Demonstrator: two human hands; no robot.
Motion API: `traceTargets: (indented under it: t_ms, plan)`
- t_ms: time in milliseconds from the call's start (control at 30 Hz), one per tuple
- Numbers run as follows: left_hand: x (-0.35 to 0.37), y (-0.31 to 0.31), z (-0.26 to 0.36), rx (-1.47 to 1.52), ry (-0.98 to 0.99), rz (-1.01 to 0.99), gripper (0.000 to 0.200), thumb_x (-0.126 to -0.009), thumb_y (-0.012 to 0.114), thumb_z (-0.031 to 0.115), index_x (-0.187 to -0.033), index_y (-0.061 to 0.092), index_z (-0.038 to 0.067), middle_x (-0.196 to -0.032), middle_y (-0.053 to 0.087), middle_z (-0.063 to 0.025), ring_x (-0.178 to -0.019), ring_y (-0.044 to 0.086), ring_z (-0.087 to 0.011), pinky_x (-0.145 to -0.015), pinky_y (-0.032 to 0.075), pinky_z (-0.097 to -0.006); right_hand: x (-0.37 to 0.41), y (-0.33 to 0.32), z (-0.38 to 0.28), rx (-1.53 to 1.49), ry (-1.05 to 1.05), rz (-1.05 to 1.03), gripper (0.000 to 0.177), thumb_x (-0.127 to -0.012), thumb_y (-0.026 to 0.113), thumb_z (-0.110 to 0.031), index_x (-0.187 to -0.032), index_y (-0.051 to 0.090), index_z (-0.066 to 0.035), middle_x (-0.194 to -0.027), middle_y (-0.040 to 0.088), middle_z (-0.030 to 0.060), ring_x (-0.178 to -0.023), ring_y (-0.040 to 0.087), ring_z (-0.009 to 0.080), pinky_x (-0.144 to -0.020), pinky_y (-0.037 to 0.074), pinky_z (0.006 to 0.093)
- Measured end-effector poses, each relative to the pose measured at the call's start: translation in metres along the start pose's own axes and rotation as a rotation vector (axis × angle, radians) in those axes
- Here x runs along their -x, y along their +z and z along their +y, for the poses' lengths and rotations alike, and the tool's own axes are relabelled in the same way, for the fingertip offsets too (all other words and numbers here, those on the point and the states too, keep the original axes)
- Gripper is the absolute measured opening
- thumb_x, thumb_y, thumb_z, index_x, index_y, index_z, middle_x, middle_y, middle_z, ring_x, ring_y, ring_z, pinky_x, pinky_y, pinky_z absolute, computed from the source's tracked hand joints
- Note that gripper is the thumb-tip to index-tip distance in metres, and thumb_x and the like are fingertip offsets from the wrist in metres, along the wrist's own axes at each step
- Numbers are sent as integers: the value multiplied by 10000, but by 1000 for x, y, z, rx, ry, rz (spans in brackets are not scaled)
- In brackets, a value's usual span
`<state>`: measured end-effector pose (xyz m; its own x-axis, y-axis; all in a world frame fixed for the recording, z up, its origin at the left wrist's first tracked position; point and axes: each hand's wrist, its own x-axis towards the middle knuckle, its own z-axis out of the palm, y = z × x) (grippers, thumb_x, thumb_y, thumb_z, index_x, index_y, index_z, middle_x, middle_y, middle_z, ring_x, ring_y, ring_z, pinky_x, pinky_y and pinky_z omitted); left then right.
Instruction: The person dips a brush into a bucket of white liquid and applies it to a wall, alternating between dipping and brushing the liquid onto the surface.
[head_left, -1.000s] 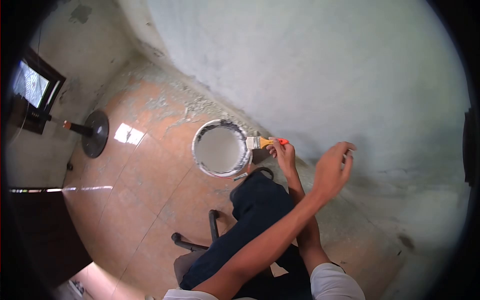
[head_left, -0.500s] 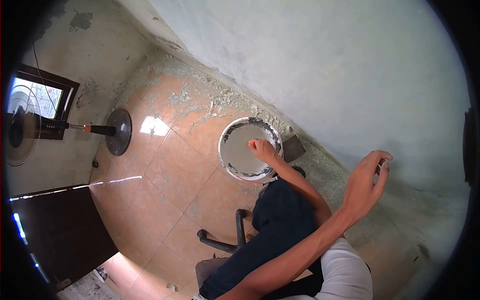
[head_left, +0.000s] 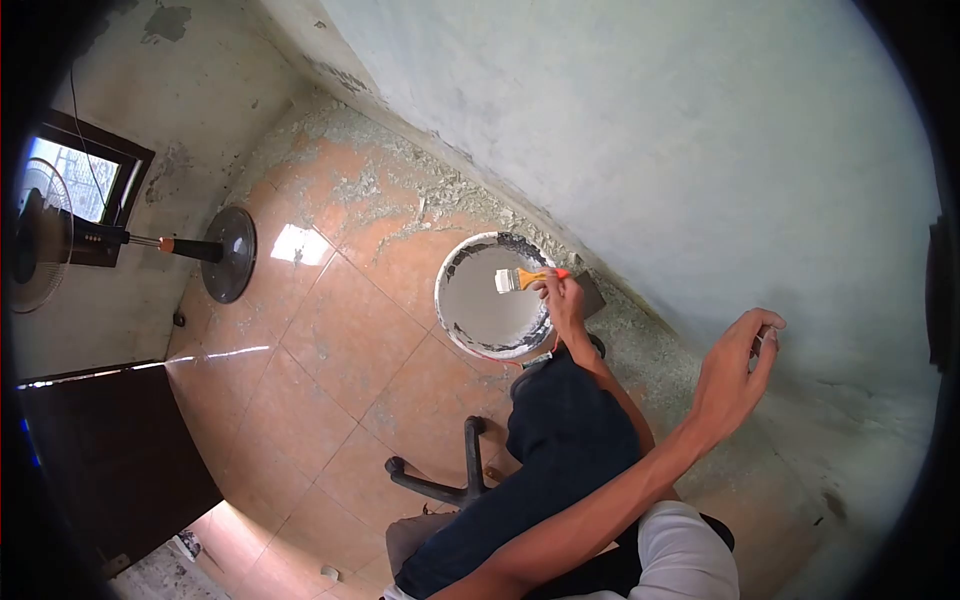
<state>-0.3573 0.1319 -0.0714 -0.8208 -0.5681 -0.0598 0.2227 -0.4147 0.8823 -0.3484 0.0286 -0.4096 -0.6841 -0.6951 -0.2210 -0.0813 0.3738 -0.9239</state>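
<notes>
My right hand [head_left: 563,298] grips a paintbrush [head_left: 528,279] by its yellow handle with a red end. Its whitish bristles point left, over a round white bucket [head_left: 441,300] of pale grey liquid, whose rim is smeared with white and dark patches. Farther right, my left hand [head_left: 742,355] is raised beside the pale wall [head_left: 700,180], the forearm crossing over my right arm. Its fingers are curled toward the thumb; I cannot tell what small thing, if any, is between them.
Plaster flakes [head_left: 415,190] lie along the wall's foot on the tiled floor [head_left: 340,330]. A stand fan [head_left: 230,255] is at the left, near a small window [head_left: 75,180]. A dark door panel [head_left: 110,465] is lower left. Black chair legs [head_left: 470,465] stand beside my knee.
My right hand has drawn back and right from over the bucket's middle, and the brush's bristles now show above the liquid. My left hand has stayed by the wall.
</notes>
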Motion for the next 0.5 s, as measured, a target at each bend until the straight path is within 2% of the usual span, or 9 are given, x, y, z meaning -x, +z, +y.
traceTargets:
  t_ms: [67, 267, 333, 367, 433, 500]
  plan:
    - [2, 2, 0, -22, -38, -17, 208, -1128, 538, 136, -1257, 643, 11, -988, 713, -147, -930, 715, -248, -846, 546, -387, 12, -12, 11, -78, 26, 7, 304, -1111, 670, -270, -1224, 779, -10, -887, 788, 133, -780, 763, 211, -730, 599, 356]
    - [8, 8, -1, -6, -53, -24, 207, -1128, 543, 144, -1255, 648, 19, -987, 713, -148, -920, 715, -248, -844, 546, -388, 58, -35, 50, -274, 108, 20, 280, -1107, 675, -240, -1245, 779, -20, -936, 785, 127, -793, 749, 191, -728, 592, 347]
    - [9, 9, -1, 0, -52, -25, 207, -1128, 545, 146, -1253, 650, 19, -988, 714, -148, -917, 715, -248, -847, 546, -390, 66, -34, 54, 170, -146, 6, 254, -1084, 696, -196, -1263, 780, -37, -1041, 775, 140, -811, 742, 210, -723, 584, 357]
    - [10, 10, -2, 0, -50, -27, 207, -1128, 547, 148, -1252, 651, 19, -988, 715, -148, -915, 715, -249, -850, 547, -393, 68, -33, 42, 170, -143, 4, 254, -1084, 696, -196, -1263, 780, -37, -1041, 775, 140, -811, 742, 210, -723, 584, 357]
    - [11, 12, -3, -5, -59, -25, 208, -1128, 546, 149, -1252, 652, 19, -990, 716, -149, -914, 715, -252, -855, 547, -396, 73, -33, 27, 263, -104, -84, 251, -1050, 718, -166, -1261, 765, -38, -1090, 755, 182, -788, 744, 294, -738, 590, 403]
    - [11, 13, -3, -14, -63, -24, 210, -1128, 545, 150, -1251, 653, 19, -991, 716, -151, -914, 715, -255, -860, 547, -399, 74, -29, 29, 286, -134, -82, 254, -1044, 721, -159, -1268, 762, -44, -1088, 752, 183, -797, 746, 309, -739, 591, 409]
